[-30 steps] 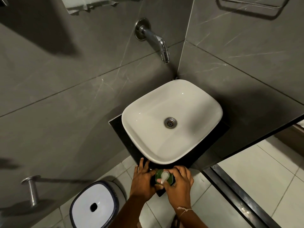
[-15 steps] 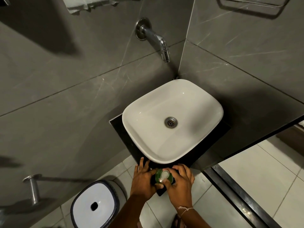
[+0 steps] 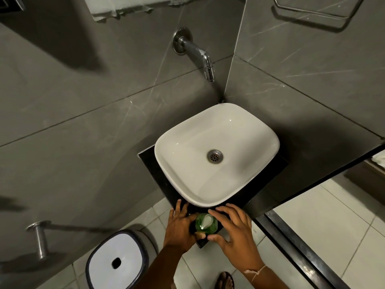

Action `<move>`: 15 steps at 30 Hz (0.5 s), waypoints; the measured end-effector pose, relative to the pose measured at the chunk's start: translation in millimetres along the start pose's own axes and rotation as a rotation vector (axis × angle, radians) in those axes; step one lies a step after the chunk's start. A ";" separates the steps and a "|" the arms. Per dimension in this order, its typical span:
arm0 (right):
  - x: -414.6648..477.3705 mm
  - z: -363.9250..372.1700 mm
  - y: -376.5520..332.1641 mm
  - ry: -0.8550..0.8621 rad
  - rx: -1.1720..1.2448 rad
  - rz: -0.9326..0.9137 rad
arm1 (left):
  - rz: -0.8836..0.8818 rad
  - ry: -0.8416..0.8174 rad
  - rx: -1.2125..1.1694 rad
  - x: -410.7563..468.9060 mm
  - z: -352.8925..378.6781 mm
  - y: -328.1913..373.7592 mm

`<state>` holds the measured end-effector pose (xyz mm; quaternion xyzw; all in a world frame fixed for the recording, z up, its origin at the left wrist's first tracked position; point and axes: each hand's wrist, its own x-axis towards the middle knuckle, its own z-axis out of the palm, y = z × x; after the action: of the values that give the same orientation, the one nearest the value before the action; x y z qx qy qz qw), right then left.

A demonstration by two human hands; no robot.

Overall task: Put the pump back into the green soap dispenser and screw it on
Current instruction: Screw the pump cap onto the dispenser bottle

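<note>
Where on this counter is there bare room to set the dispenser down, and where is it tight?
Little is free: the white basin covers most of the black counter, leaving narrow bare strips along its left and right sides. The front corner is crowded by the green dispenser, left hand and right hand.

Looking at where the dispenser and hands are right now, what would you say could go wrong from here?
1. The green soap dispenser stands on the near corner of the black counter, above the tiled floor; a twist or nudge might push it off.
2. The right hand looks opened around the bottle rather than gripping the pump, so the pump may not be fully screwed on.
3. Only the left hand seems to steady the bottle, so it might turn.
</note>
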<state>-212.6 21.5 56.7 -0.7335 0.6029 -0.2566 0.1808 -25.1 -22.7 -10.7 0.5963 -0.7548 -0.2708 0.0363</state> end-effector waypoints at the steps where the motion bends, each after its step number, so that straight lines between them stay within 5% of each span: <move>1: 2.2 -3.4 -1.1 -0.012 -0.028 -0.042 | 0.000 -0.002 0.002 -0.6 -0.1 -0.2; 5: 12.1 -8.4 -12.2 -0.011 -0.070 -0.044 | 0.010 0.016 0.004 -1.7 -0.8 -0.8; 15: 5.6 7.7 -42.0 0.159 0.009 0.390 | -0.019 -0.014 -0.032 -3.0 -5.6 4.2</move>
<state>-174.0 24.4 75.6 -0.5796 0.7446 -0.2766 0.1822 -25.9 -21.4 -3.2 0.6007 -0.7451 -0.2872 0.0379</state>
